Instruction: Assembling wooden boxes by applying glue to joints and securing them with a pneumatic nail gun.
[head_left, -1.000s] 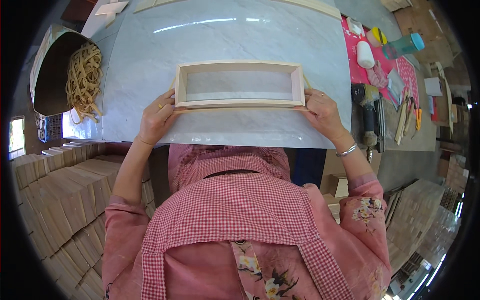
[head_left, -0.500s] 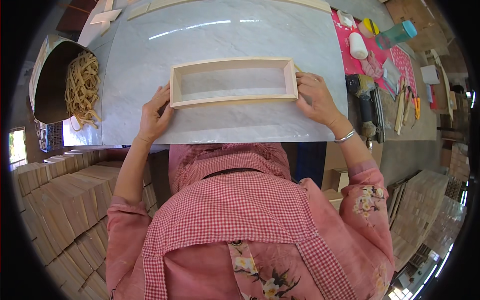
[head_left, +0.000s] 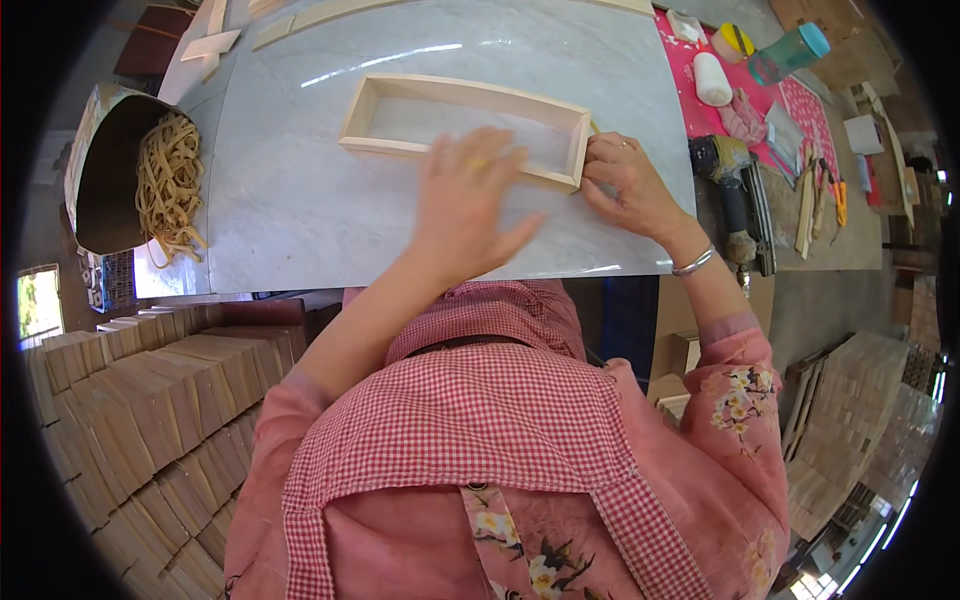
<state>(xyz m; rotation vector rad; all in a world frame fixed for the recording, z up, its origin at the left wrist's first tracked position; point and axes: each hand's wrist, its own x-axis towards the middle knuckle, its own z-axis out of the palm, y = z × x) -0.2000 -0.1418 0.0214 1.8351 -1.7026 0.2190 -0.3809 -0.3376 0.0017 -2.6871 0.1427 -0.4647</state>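
Observation:
A shallow rectangular frame of pale wood (head_left: 470, 88) lies on the grey marbled tabletop, its left end turned away from me and its right end nearer. My right hand (head_left: 630, 188) is closed at the frame's right end, fingers curled against the corner. A thin yellowish strip (head_left: 595, 128) pokes out beside those fingers; how it is held is hidden. Over the frame's near side is my left hand (head_left: 470, 205), blurred by motion, with its thumb and fingers apart and nothing visible in it. It covers part of the near rail.
On the left a tipped container (head_left: 105, 170) spills tan flat bands (head_left: 168, 185). At the right lie a nail gun (head_left: 735, 200), a white bottle (head_left: 711, 80), a teal bottle (head_left: 790, 55) and orange-handled cutters (head_left: 839, 203). Wood strips (head_left: 330, 20) line the far edge.
My left hand has left the frame's left end and swung right over its near side. The frame has turned, its left end shifting away from me. My right hand stays at the right end.

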